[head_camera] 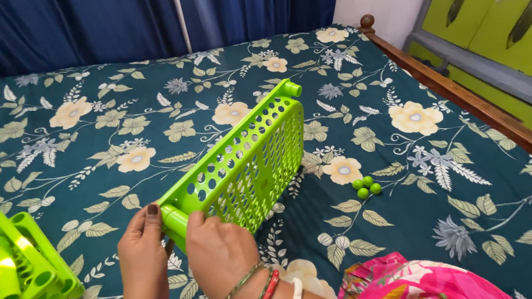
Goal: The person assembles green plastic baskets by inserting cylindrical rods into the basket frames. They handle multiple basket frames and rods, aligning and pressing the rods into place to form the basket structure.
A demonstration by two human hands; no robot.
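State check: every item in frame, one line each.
Green perforated panel: tilted on edge, near corner tube gripped by both hands.
Left hand: closed on the panel's corner tube.
Right hand: closed on the same corner, bangles on wrist.
Stack of green parts: lying on the bed at lower left, untouched.
Three small green balls: loose on the bedsheet, clustered together.
Blue curtains: drawn shut.

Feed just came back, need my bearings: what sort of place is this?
Likely a home bedroom: a bed with a floral sheet and wooden frame, dark blue curtains behind, green cabinet doors alongside.
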